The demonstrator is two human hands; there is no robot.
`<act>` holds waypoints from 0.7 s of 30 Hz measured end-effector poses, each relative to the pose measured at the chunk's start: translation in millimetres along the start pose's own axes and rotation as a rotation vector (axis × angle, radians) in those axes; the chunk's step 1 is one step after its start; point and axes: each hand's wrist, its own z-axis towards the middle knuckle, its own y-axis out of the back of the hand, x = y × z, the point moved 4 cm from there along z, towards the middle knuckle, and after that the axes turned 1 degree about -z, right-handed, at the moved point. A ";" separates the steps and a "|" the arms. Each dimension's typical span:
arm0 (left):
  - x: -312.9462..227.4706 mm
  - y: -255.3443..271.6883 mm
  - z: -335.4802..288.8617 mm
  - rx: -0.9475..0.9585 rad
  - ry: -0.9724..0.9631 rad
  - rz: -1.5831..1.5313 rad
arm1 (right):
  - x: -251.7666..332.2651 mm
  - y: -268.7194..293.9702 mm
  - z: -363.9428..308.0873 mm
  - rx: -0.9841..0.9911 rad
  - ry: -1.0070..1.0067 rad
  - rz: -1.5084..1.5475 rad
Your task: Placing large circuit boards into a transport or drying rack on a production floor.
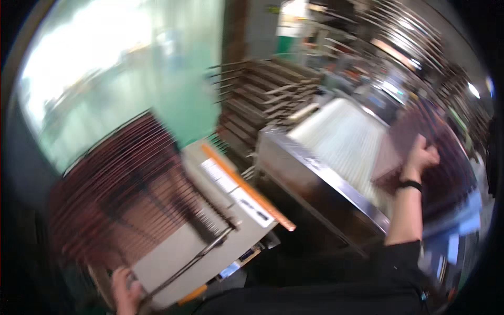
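Note:
At the lower left, my left hand point(126, 290) is beside the near edge of a stack of dark red, thin-lined sheets or wires point(118, 178). Blur smears its fingers, so I cannot tell whether it grips anything. My right hand point(424, 155), with a black band at the wrist, reaches out to the right with its fingers curled closed. It is in front of a dark reddish, see-through-looking panel point(451, 168). What lies inside those fingers is hidden. The stack rests on a pale, flat-topped stand point(176, 257) with a metal rod across it.
An orange strip point(249, 186) edges the stand. Beyond a dark gap is a steel-sided machine point(320, 184) with a whitish ribbed bed point(341, 136). Slatted racks point(262, 94) stand behind, and a pale green curtain-like sheet point(197, 68) hangs at the left.

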 end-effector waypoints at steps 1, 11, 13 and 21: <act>-52.5 -14.4 27.7 0.154 -0.160 -0.114 | -53.3 -6.6 25.0 -0.050 0.075 -0.247; -98.1 -74.5 36.1 0.507 -0.069 0.000 | -123.8 -77.8 27.6 0.317 -0.095 -0.312; -93.8 -71.8 31.4 0.484 -0.066 -0.006 | -120.5 -81.1 28.7 0.341 -0.159 -0.234; -92.4 -70.9 25.1 0.435 -0.115 0.017 | -101.3 -93.3 150.0 0.316 0.112 -0.049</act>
